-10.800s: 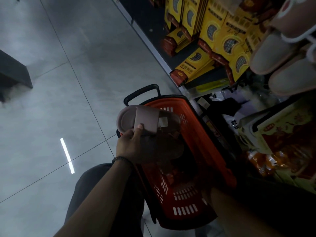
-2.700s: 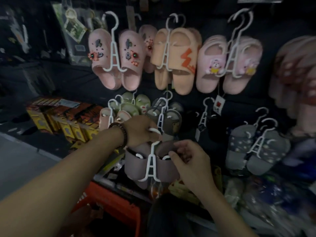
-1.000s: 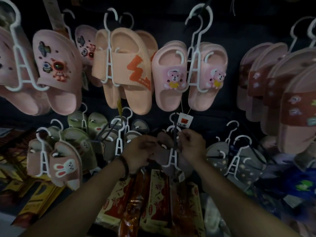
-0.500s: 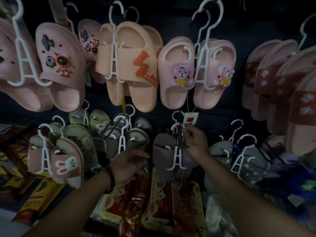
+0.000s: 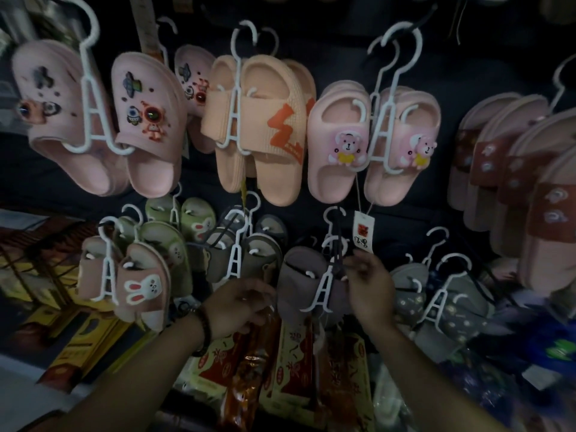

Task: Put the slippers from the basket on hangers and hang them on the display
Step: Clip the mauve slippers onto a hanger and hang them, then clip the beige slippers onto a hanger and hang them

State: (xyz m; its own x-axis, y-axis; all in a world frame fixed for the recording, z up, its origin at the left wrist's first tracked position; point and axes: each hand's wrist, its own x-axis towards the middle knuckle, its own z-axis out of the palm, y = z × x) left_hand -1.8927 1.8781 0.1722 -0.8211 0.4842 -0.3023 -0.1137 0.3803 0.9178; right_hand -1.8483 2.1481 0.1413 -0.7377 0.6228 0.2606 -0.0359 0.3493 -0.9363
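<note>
- Left hand (image 5: 240, 307) has dropped clear of the slippers (image 5: 296, 275), its grip loose and empty.
- The pair hangs by its hanger (image 5: 322, 288) on the display (image 5: 486, 73), lower row.
- Right hand (image 5: 369, 294) sits at the hanger; its grip is too blurred to tell. This pair looks hung.

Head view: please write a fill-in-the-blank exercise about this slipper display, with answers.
The mauve slippers hang on a ___ hanger.
The peach slippers bear an ___ zigzag.
The pink slippers above the price tag carry ___ figures.
The beaded wristband is on the ___ wrist.
Answers: white, orange, bear, left.
</note>
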